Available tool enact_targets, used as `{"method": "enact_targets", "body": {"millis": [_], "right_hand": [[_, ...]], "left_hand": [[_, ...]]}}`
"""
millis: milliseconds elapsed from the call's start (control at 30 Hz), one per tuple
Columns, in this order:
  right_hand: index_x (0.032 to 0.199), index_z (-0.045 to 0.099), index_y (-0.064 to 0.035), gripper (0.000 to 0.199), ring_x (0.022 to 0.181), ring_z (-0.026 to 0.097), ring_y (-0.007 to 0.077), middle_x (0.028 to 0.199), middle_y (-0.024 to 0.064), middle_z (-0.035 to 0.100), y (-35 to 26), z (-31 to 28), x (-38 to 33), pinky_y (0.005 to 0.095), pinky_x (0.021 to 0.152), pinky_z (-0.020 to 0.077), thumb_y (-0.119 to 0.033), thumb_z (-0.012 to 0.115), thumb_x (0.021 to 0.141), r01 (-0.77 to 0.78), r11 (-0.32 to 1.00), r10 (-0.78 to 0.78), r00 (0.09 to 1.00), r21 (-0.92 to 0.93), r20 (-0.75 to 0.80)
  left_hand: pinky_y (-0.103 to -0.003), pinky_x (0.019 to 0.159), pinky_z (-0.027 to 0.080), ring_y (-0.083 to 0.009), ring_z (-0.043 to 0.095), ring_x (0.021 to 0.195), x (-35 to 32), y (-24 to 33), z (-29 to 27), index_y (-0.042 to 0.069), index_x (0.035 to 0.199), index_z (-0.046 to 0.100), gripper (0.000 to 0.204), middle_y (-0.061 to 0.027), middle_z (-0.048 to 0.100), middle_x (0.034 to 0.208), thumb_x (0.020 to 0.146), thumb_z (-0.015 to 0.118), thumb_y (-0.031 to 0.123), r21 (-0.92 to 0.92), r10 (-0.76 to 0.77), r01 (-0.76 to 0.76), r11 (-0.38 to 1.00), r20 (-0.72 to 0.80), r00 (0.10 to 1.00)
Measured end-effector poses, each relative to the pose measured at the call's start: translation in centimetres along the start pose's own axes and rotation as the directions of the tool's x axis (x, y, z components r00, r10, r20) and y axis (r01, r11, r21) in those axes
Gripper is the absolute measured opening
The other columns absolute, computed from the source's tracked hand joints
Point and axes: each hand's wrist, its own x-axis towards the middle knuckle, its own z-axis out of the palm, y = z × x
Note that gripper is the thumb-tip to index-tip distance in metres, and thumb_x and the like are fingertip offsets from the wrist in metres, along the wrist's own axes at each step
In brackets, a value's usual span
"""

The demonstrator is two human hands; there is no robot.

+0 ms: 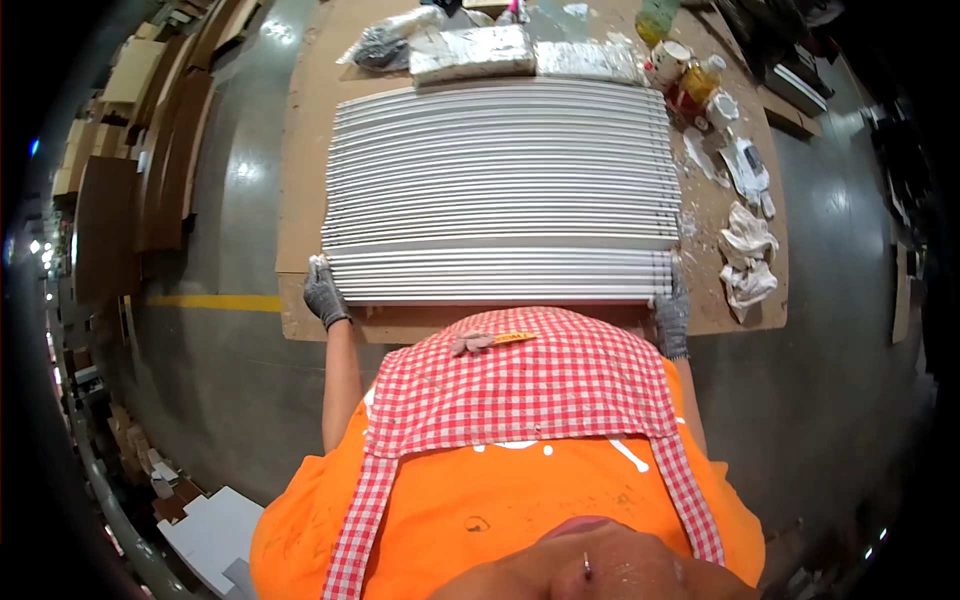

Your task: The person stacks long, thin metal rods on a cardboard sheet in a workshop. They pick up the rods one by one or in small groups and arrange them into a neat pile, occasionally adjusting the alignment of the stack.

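Many long white strips lie side by side across the worktable, their ends roughly lined up. A narrow gap parts the nearer group of white strips from the rest. My left hand, in a grey knit glove, closes on the left end of this nearer group. At the opposite end, my right hand, also gloved in grey, holds the strips' right ends; its fingers are partly hidden. Between my arms, the red-and-white checked apron comes close to the table's near edge.
Two wrapped white blocks sit behind the strips on the brown worktable. Along its right side stand a bottle of amber liquid and crumpled white cloths. Brown boards are stacked off to the left, across the floor.
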Motion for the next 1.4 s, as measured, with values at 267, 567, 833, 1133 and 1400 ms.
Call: {"method": "enact_targets", "body": {"millis": [267, 567, 833, 1133, 1400], "right_hand": [[0.148, 0.036, 0.0015, 0.07, 0.123, 0.05, 0.0194, 0.142, 0.0123, 0.05, -7.0, 4.5, -0.3, 0.0255, 0.094, 0.0468, 0.013, 0.041, 0.079, -0.068, 0.998, 0.071, 0.948, 0.018, -0.309], [0.141, 0.047, 0.0034, 0.052, 0.119, 0.055, 0.0181, 0.142, 0.0105, 0.051, -1.4, 0.0, 6.8, 0.0262, 0.099, 0.044, 0.007, 0.042, 0.09, -0.039, 0.929, 0.122, 0.971, 0.367, -0.207], [0.136, 0.057, -0.0042, 0.045, 0.073, 0.053, 0.009, 0.099, 0.0032, 0.067, 1.7, -0.3, 8.7, 0.025, 0.065, 0.0454, -0.003, 0.048, 0.092, 0.083, 0.993, -0.1, 0.969, -0.083, -0.224], [0.135, 0.055, 0.0013, 0.038, 0.111, 0.059, 0.0216, 0.124, 0.0116, 0.064, -3.6, 1.7, 8.0, 0.0323, 0.099, 0.0464, -0.013, 0.055, 0.099, 0.275, 0.81, -0.473, 0.828, -0.517, -0.3], [0.119, 0.066, -0.0039, 0.044, 0.093, 0.063, 0.018, 0.103, 0.0061, 0.069, -13.7, 16.0, 1.5, 0.0343, 0.089, 0.0525, -0.043, 0.059, 0.099, -0.144, 0.97, 0.021, 0.849, 0.194, 0.528]], "left_hand": [[-0.042, 0.092, 0.049, -0.0357, 0.065, 0.107, -0.9, 3.3, 0.9, 0.003, 0.127, 0.065, 0.047, -0.0189, 0.067, 0.121, 0.102, 0.047, 0.039, 0.156, 0.141, -0.131, 0.979, -0.06, 0.988], [-0.039, 0.093, 0.048, -0.0308, 0.066, 0.11, 0.5, 1.8, 1.4, 0.003, 0.127, 0.065, 0.052, -0.0164, 0.068, 0.123, 0.1, 0.049, 0.045, 0.008, -0.021, 0.021, 1.0, 0.065, 0.998], [-0.039, 0.088, 0.051, -0.0321, 0.068, 0.104, -1.8, 4.4, 1.7, 0.01, 0.124, 0.067, 0.046, -0.0132, 0.069, 0.118, 0.098, 0.053, 0.044, 0.069, 0.031, -0.031, 0.997, -0.004, 1.0], [-0.042, 0.099, 0.046, -0.0326, 0.059, 0.116, -2.2, 6.6, 0.7, 0.006, 0.136, 0.055, 0.059, -0.0161, 0.065, 0.126, 0.089, 0.065, 0.04, 0.416, 0.255, -0.166, 0.894, -0.167, 0.952], [-0.04, 0.111, 0.041, -0.0319, 0.048, 0.13, -15.7, 18.7, 4.9, 0.003, 0.144, 0.04, 0.07, -0.0188, 0.047, 0.142, 0.084, 0.074, 0.014, -0.546, 0.93, -0.754, 0.365, 0.238, 0.279]]}}
